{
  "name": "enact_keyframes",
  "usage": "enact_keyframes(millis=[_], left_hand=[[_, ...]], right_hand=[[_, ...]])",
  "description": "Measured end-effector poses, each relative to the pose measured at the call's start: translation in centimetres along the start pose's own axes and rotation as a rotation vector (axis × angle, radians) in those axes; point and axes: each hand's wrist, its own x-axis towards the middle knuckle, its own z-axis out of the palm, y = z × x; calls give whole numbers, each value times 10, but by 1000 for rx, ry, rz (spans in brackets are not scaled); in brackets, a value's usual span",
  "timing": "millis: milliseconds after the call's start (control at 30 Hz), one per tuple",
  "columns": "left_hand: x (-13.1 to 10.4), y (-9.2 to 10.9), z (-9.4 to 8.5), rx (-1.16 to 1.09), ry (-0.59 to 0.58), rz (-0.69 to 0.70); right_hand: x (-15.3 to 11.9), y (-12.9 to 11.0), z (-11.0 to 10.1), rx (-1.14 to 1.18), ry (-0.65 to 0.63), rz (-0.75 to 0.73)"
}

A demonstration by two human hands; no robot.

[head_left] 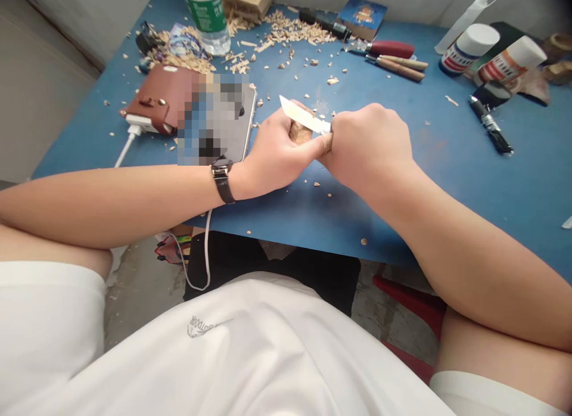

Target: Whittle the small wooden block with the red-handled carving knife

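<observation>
Right hand (369, 145) fisted round carving knife (304, 115), handle hidden in fist, blade angled up-left across wood piece (298, 132). Left hand (277, 154) wrapped round that wood, thumb pressed near blade base, probably bracing cut. Wood held just above blue surface (447, 165), mostly hidden, shape unclear. Shavings (290, 31) scattered beyond. Phone (223, 121) on brown case (156, 97) just left of hands, cable trailing off edge. Spare carving tools (395, 61), glue bottles (469, 46), water bottle (208, 16) well apart at back; nothing blocks hands.
</observation>
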Motion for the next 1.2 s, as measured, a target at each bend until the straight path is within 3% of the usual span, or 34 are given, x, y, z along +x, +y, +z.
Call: enact_keyframes(millis=[100,333,567,767,1033,1100,1200], left_hand=[[3,4,-3,26,28,-10],[6,3,-4,-63,-205,5],[7,2,-1,-57,-77,-61],[5,9,-2,-15,-82,-52],[16,-9,-3,70,35,-47],[19,-9,-3,46,42,-53],[17,-4,-3,-53,-37,-71]], right_hand=[[2,0,0,26,35,50],[0,10,-1,14,28,-155],[-2,-2,-5,26,1,52],[-2,-2,-2,52,-8,91],[1,-2,0,41,40,158],[3,-1,2,27,42,144],[4,7,11,20,5,30]])
